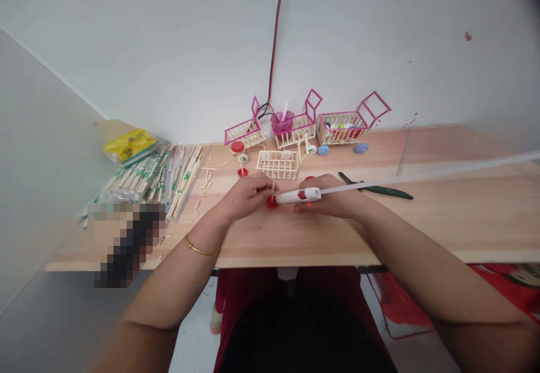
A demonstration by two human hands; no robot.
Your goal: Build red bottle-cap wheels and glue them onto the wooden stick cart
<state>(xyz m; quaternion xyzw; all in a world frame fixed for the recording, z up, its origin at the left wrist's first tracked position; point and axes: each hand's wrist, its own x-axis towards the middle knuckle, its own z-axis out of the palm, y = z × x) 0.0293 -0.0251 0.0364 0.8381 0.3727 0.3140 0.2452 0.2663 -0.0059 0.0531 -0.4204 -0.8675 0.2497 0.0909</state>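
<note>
My left hand pinches a short wooden stick that stands up from a red bottle cap on the table. My right hand is wrapped round a white hot glue gun, its nozzle pointing left at the stick and cap. From the gun's back a long translucent glue stick runs off to the right. Just beyond my hands sits an unpainted stick basket. Another red cap is partly hidden behind my right hand.
Three pink-rimmed stick carts line the wall, near a pink cup. Green-handled pliers lie at right. Bundled chopsticks and a yellow bag are at left, beside stick offcuts. Blue caps lie by the carts.
</note>
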